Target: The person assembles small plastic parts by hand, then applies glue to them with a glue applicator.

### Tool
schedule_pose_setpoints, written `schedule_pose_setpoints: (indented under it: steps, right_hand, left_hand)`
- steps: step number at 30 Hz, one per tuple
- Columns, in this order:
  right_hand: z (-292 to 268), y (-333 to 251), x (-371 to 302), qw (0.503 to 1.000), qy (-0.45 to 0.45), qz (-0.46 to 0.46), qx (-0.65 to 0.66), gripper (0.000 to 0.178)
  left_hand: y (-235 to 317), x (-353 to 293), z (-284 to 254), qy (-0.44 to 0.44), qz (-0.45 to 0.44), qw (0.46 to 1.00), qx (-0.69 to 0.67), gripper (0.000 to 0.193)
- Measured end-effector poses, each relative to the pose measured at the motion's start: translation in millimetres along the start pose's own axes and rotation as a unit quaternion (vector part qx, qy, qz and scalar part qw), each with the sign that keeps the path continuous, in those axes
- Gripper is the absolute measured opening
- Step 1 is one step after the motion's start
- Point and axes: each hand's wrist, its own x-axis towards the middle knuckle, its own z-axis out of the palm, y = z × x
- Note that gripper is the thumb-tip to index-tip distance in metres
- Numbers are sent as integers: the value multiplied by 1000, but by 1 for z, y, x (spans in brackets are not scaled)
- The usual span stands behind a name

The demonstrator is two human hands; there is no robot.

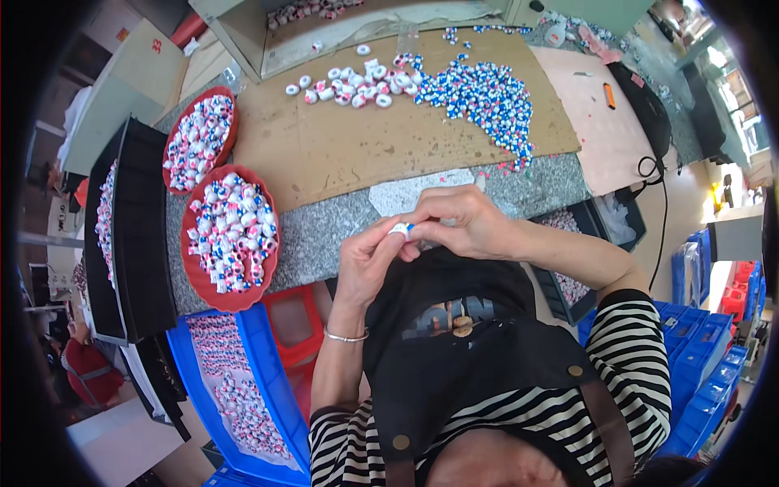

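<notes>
Nearest to me, a black-and-white striped shirt (629,357) sits under a smooth dark apron (479,365) with round studs (575,371). Ahead of it, the left hand (367,258) and right hand (464,221) meet at the fingertips, both pinching a small, rounded white-and-blue piece (402,229) near the front edge of the speckled stone worktop (315,243). There, a flat, stained cardboard sheet (341,154) carries bulbous white pieces (357,88) beside a dense spread of tiny blue-white-pink pieces (479,93), while scalloped red bowls (223,302), heaped with glossy pieces, stand at its left.
</notes>
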Motion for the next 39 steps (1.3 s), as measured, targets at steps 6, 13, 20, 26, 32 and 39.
schedule_pose_setpoints:
  steps: [6, 13, 20, 26, 32, 39]
  right_hand:
    - [-24, 60, 30, 988, 69, 15, -139, 21]
    - [-82, 135, 88, 912, 39, -68, -402, 20]
    - [-84, 131, 112, 841, -36, -184, -508, 11]
    - [-70, 102, 69, 936, 43, -7, -350, 16]
    - [-70, 84, 6, 952, 51, -8, -301, 20]
    - [-79, 87, 11, 928, -44, 20, -370, 15]
  left_hand:
    - [46, -3, -72, 173, 141, 906, 360, 22]
    - [92, 2, -162, 306, 197, 555, 748, 34]
    - [69, 122, -116, 227, 290, 677, 637, 26]
    - [29, 236, -152, 295, 150, 696, 637, 25]
    - [2, 263, -165, 307, 76, 672, 670, 15]
    - [3, 158, -69, 170, 55, 981, 80, 26]
